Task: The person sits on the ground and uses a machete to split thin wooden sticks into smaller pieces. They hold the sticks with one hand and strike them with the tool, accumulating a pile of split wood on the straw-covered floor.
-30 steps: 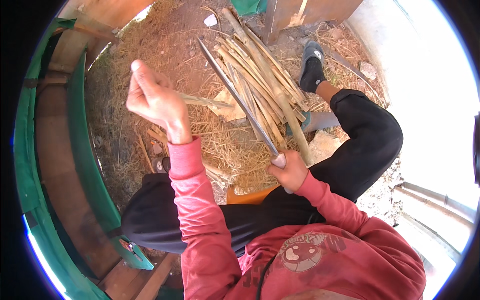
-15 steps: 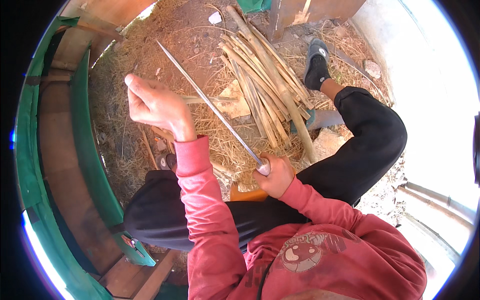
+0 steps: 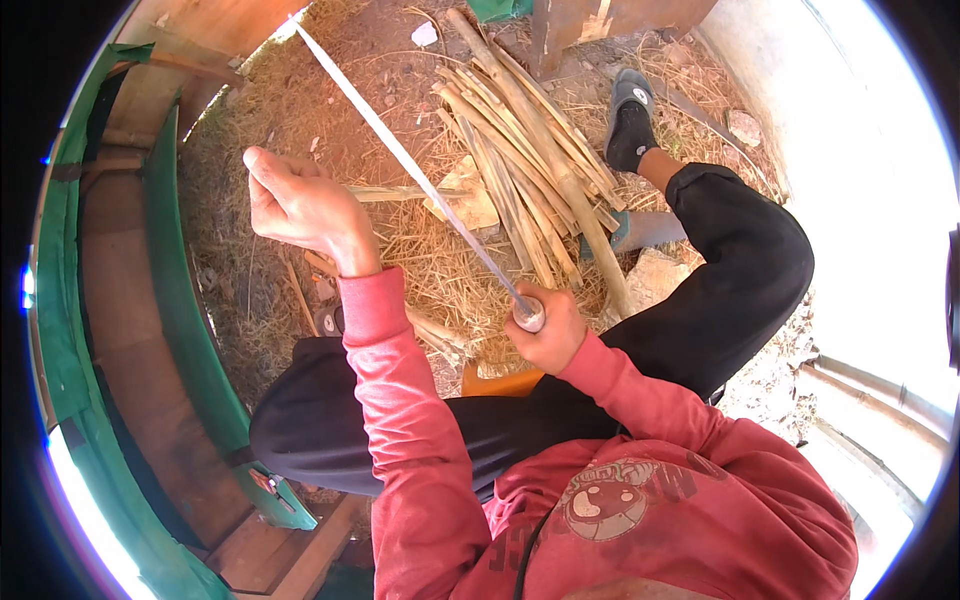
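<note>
My right hand [image 3: 550,330] is closed round the handle of a long-bladed knife [image 3: 400,152], the pale butt of the handle showing at my fist. The blade slants up and left across the view, passing over a light wooden strip [image 3: 395,194]. My left hand [image 3: 305,208] is held out at the left, fingers curled in and thumb up. The strip runs out from behind that hand to a flat tan stone [image 3: 477,205]; the grip itself is hidden. To the right of the blade lies a heap of split wooden sticks [image 3: 510,150], with a thicker pole [image 3: 565,185] across it.
Straw and bare soil [image 3: 350,60] cover the ground. My black-trousered legs [image 3: 730,280] spread either side, a shoe [image 3: 630,110] beside the heap. An orange object [image 3: 500,382] lies between my legs. Green-edged wooden boards [image 3: 165,290] stand left, a pale wall [image 3: 800,110] right.
The knife blade has swung upward, its tip now farther up and left. My left hand has shifted slightly left. The stick heap lies as before.
</note>
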The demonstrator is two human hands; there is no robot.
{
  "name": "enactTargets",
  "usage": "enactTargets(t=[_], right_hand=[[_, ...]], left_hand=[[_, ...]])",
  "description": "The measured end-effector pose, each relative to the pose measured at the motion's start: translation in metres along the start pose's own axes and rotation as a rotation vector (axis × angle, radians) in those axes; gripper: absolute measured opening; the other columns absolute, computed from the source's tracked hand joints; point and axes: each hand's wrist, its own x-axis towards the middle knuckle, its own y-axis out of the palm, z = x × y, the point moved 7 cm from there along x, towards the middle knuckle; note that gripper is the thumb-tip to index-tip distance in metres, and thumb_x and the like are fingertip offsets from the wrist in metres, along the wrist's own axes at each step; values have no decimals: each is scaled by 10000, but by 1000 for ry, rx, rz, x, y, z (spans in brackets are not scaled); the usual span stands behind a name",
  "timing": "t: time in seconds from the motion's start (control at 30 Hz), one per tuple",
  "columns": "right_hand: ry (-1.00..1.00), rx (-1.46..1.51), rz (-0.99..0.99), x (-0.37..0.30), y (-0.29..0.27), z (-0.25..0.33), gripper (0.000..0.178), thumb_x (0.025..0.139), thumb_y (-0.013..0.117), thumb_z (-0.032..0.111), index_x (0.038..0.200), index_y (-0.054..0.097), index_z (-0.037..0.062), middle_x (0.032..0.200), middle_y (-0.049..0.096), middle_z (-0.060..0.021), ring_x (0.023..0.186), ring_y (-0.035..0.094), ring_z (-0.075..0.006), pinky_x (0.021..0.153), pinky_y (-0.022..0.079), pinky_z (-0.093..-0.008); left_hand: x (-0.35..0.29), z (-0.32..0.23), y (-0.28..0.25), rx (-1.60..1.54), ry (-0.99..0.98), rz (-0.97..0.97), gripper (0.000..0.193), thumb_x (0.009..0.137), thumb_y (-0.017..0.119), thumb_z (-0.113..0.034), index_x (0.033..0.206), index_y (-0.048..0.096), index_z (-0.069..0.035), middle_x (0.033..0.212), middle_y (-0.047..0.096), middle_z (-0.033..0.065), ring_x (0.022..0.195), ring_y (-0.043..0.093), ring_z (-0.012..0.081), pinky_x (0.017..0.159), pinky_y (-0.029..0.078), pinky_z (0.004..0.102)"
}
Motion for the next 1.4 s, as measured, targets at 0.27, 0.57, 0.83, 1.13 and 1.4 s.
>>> enactTargets(t=[0.27, 0.57, 0.83, 1.13, 1.4], right_hand=[[487, -356, 177, 17, 26, -124, 248, 736, 628, 181, 891, 650, -11, 752, 644, -253, 790, 637, -436, 754, 500, -480], [267, -188, 63, 24, 34, -93, 292, 740, 647, 209, 898, 649, -36, 805, 645, -281, 827, 642, -425, 785, 509, -461], [345, -162, 21, 19, 14, -108, 264, 719, 674, 218, 832, 641, -18, 724, 636, -234, 725, 646, -398, 678, 497, -456], [48, 137, 101, 7, 18, -6, 177, 705, 661, 134, 752, 610, -29, 659, 613, -211, 601, 608, -357, 591, 471, -417], [57, 11, -28, 7, 9, -6, 208, 695, 667, 150, 748, 621, -46, 638, 609, -216, 587, 606, -379, 588, 478, -427]], left_hand=[[1, 4, 6, 15, 4, 13, 515, 1001, 473, -287, 540, 357, -87, 472, 330, -16, 440, 273, 77, 434, 205, 274], [-2, 1, 12, -16, 17, 29, 514, 1000, 481, -275, 536, 350, -97, 468, 316, -26, 429, 269, 67, 429, 186, 261], [-1, 1, 7, -128, -20, 129, 496, 985, 494, -230, 565, 253, -126, 491, 247, -30, 441, 207, 71, 439, 120, 268], [7, 3, 13, -384, -37, 561, 464, 979, 484, -186, 567, 285, -110, 468, 269, -3, 436, 206, 76, 439, 130, 275], [14, 9, 0, -363, -39, 517, 464, 979, 479, -181, 562, 287, -112, 470, 261, -4, 436, 206, 82, 442, 139, 277]])
